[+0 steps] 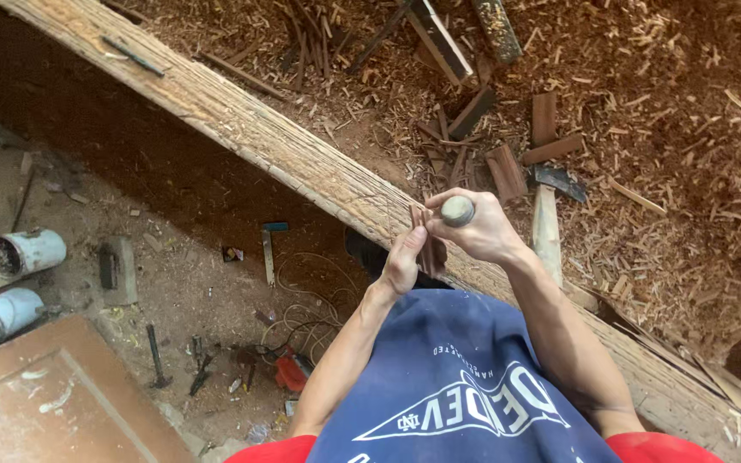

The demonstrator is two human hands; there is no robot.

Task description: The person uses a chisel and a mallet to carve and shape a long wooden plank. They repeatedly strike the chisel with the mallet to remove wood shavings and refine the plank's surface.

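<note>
Wood chips are covering the whole floor (688,129) on the right side of the head view, with offcuts and dark slats lying all over it. Running diagonally across the shot is a long rough beam (242,129), and a thin dark tool is lying near its far end.

Right over the beam, the left hand (405,257) is pinching a small reddish wood piece (429,249), holding it upright against the beam's edge. The right hand (484,231) is wrapping around a rounded handle (457,210), fingers fully clenched on it, and it's sitting just beside the wood piece, pretty much touching it. Can't tell what kind of blade is on the other end, the hand is hiding it.

Just past the right hand an axe (551,206) is lying in the chips, its pale handle pointing back toward the person.

Down on the left, on the dirt, two white pipes (23,253) are sitting near a wooden board (53,403), with some loose wire and small tools scattered between.
</note>
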